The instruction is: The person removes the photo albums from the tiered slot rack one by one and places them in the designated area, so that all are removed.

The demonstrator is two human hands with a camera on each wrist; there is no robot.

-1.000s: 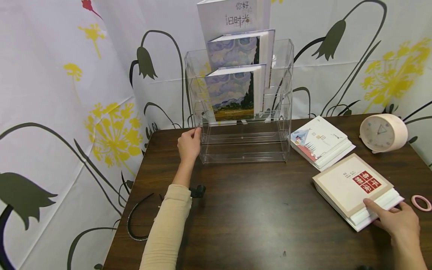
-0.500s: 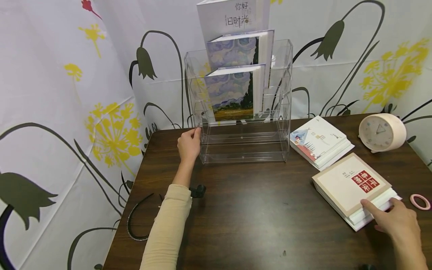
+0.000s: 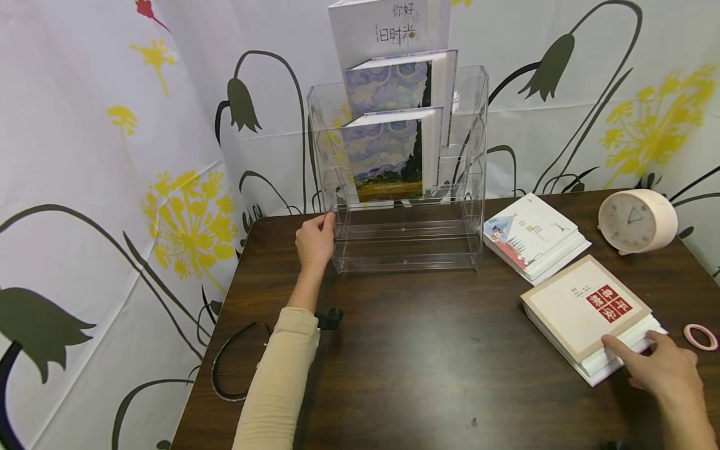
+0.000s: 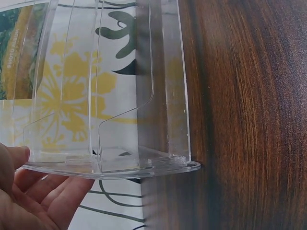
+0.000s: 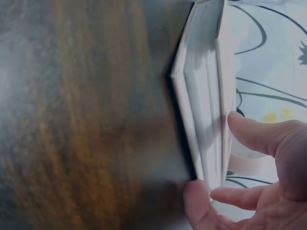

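Dark wood-grain table [image 3: 416, 356] against a white cloth [image 3: 95, 94] printed with yellow flowers and drooping grey-green bells.

Left hand [image 3: 315, 244]: thumb and fingers pinching the left side wall of the clear rack [image 3: 407, 262], thumb on one face, curled fingers on the other per the left wrist view. Rack sits upright at the back of the table.

Right hand [image 3: 664, 369]: gripping the near right end of the cream album [image 3: 585, 306], thumb on the top cover, fingertips at the page ends and the lower cover edge. Gap between thumb and fingers is about the album's thickness.

Cream album: front right of the table, cover up, set at an angle. Red block of four squares with white characters on the cover, small dark print next to it. Thick, white pages showing past the cover. Can't tell if the gripped end is off the wood.

White album [image 3: 534, 234] with a blue-and-red picture lies just behind it, pale round clock [image 3: 638, 222] farther right, pink ring [image 3: 701, 337] near the right hand. Rack holds two landscape-painting albums [image 3: 388, 159] and a taller white one [image 3: 382, 25] behind.
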